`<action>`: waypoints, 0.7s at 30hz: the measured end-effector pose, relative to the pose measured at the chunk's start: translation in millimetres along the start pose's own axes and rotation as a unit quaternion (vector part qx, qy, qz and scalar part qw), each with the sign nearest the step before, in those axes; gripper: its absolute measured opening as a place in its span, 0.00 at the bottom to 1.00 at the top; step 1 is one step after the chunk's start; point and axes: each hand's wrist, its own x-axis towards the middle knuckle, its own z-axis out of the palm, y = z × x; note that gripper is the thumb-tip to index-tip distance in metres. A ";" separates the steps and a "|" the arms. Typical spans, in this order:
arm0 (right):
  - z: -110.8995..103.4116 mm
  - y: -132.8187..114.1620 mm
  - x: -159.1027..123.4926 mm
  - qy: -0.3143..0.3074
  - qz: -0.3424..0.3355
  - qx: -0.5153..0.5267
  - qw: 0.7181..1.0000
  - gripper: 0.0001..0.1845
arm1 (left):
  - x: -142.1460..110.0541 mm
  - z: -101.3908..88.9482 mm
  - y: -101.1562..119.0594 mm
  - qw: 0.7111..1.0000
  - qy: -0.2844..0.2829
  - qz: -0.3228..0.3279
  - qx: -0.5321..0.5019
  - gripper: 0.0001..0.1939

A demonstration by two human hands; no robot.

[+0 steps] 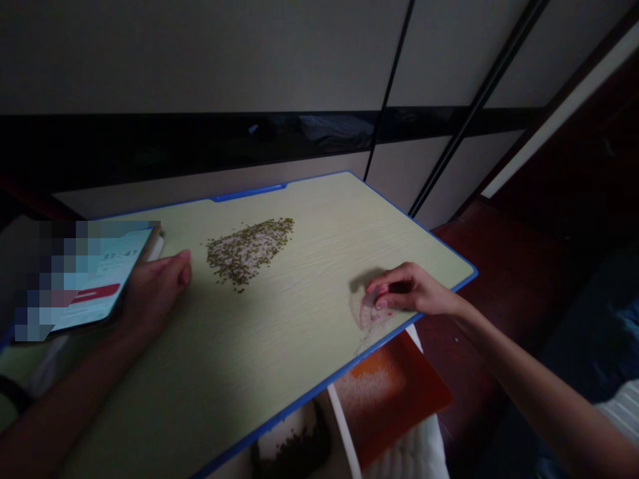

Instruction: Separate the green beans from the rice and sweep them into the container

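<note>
My right hand (407, 289) pinches a clear plastic piece with a curved edge (368, 307), resembling a protractor, near the table's front right edge. A thin scatter of white, rice-like grains (372, 330) lies under and beside it. My left hand (167, 276) rests loosely curled on the table, with nothing visible in its fingers, just right of a lit tablet (102, 279). Between the hands, towards the back, spreads a pile of small green beans mixed with white grains (247, 249). Below the front edge, an orange tray (424, 379) holds white grains.
The pale folding table (299, 319) has a blue rim and a blue handle (249, 193) at its back. Under its front edge, beside the orange tray, a light container holds dark green beans (294, 449). Cabinet doors (200, 60) stand behind; a dark red floor (479, 233) lies right.
</note>
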 end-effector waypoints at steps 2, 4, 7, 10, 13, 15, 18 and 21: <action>-0.6 0.1 -2.1 -0.001 -0.001 0.000 1.000 0.12 | 1.4 1.0 -1.4 1.000 -0.002 -0.003 -0.006 0.18; -1.1 0.2 -3.5 -0.005 -0.004 -0.003 1.000 0.12 | 2.6 1.5 -3.0 1.000 -0.005 -0.009 -0.012 0.17; -1.4 0.5 -5.1 -0.006 -0.012 -0.007 1.000 0.12 | 3.9 1.5 -4.4 1.000 -0.007 -0.004 -0.024 0.17; -1.1 1.5 -6.5 0.000 -0.020 -0.009 1.000 0.12 | 4.6 1.5 -3.5 0.999 -0.002 0.002 -0.032 0.17; -1.2 2.9 -7.6 -0.001 -0.017 -0.011 1.000 0.13 | 3.6 1.8 0.2 1.000 -0.001 0.000 -0.013 0.16; -1.6 3.7 -8.0 -0.003 -0.012 -0.018 1.000 0.13 | 2.4 2.1 2.5 1.000 0.001 0.000 -0.007 0.17; -2.6 4.5 -8.2 -0.006 -0.018 -0.027 0.999 0.13 | 1.6 2.8 3.4 1.000 0.006 -0.006 -0.011 0.16; -3.2 5.2 -8.3 -0.011 -0.027 -0.031 0.999 0.13 | 1.6 3.4 3.0 1.000 0.006 -0.005 -0.023 0.16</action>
